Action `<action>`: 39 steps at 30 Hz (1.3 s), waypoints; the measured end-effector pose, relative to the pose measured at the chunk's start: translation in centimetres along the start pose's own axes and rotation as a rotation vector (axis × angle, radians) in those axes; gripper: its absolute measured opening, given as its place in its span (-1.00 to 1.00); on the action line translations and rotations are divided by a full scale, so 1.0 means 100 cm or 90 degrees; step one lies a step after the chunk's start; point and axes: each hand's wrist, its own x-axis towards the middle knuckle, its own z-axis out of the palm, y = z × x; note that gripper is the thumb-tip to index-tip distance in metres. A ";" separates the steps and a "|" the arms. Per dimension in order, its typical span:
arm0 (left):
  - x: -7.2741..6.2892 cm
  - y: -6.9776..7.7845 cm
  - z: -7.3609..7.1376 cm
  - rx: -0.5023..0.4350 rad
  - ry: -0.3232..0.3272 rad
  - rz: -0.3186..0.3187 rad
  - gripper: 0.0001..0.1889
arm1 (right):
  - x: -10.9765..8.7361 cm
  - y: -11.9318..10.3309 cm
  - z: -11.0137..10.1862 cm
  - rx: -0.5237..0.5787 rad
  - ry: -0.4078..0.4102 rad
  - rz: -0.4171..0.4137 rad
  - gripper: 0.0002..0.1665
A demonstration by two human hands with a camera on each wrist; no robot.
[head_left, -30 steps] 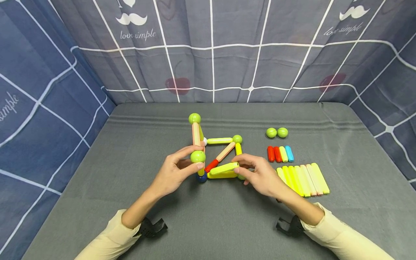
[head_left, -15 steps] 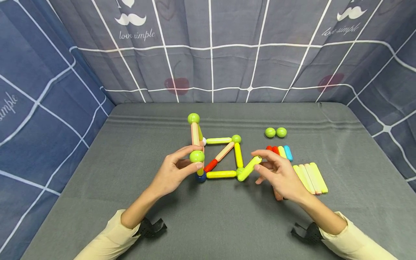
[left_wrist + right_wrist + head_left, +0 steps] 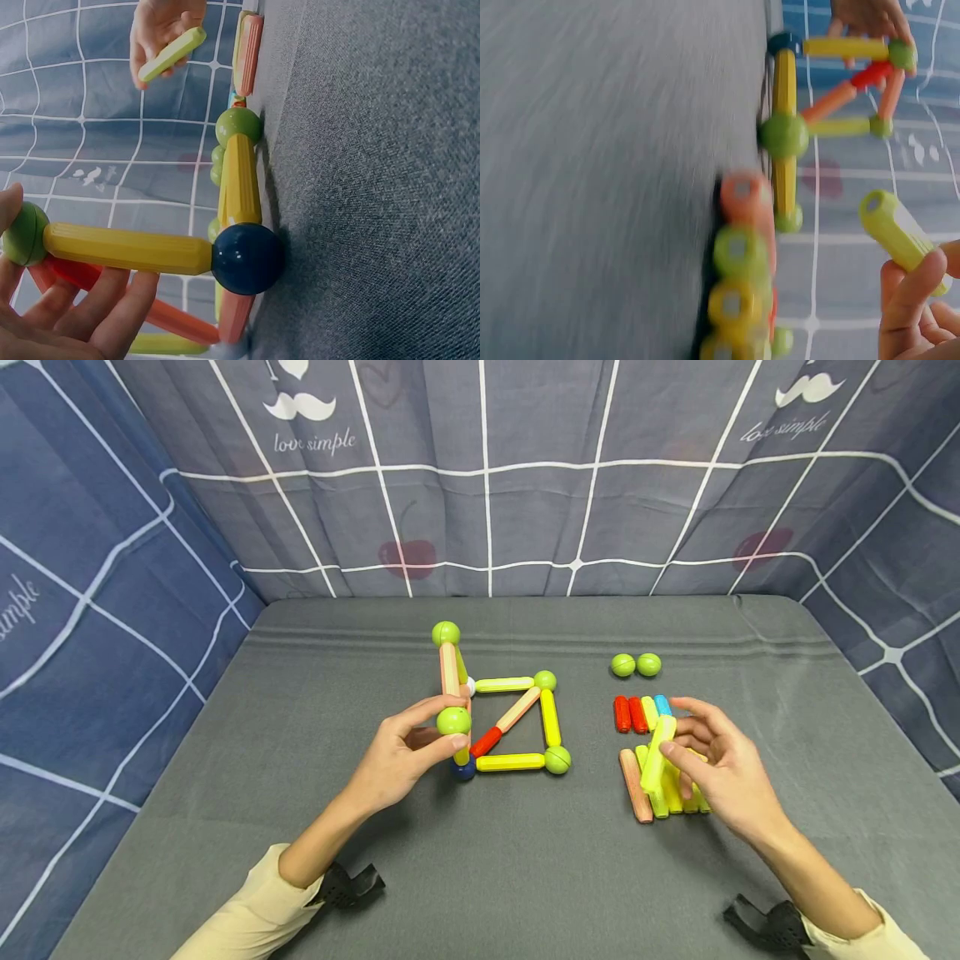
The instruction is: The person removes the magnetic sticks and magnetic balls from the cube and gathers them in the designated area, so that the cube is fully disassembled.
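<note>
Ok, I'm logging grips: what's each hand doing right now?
Left hand: closed, holding a green ball between thumb and fingers.
Right hand: closed, holding a yellow-green stick.

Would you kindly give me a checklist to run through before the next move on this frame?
1. Frame steadied: ok, left hand pinches the near upper green ball.
2. Stick secured: ok, right hand pinches the yellow-green stick above the table.
3. Front base stick joined: ok, it meets the blue ball and near corner green ball.
4. Upright on that corner: not ok, none fitted.
5. Spare green balls: ok, two lie beyond the short sticks.
6. Count of loose long sticks: cannot tell, right hand hides part of the row.
</note>
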 end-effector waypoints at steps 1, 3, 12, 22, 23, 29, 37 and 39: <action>0.000 0.000 0.000 -0.001 0.000 -0.001 -0.61 | -0.001 0.001 -0.006 -0.035 0.015 0.012 -0.45; 0.000 -0.001 0.000 -0.002 -0.001 -0.001 -0.61 | -0.004 0.002 -0.018 -0.121 0.048 0.024 -0.50; 0.001 -0.001 0.000 0.013 0.004 -0.003 -0.60 | -0.011 0.019 -0.066 -0.298 0.098 0.050 -0.62; 0.000 -0.001 -0.001 0.023 0.001 -0.005 -0.60 | -0.010 0.034 -0.095 -0.432 0.031 0.130 -0.53; 0.000 -0.002 -0.001 0.022 0.001 -0.005 -0.60 | -0.010 0.035 -0.096 -0.438 0.023 0.132 -0.53; 0.001 -0.002 0.000 0.008 0.001 -0.006 -0.61 | -0.007 0.041 -0.100 -0.462 0.002 0.139 -0.53; 0.001 -0.002 0.000 -0.002 -0.002 0.000 -0.61 | -0.005 0.044 -0.102 -0.463 -0.019 0.151 -0.55; 0.001 -0.002 0.000 0.006 0.000 0.001 -0.61 | -0.005 0.045 -0.102 -0.460 -0.022 0.153 -0.55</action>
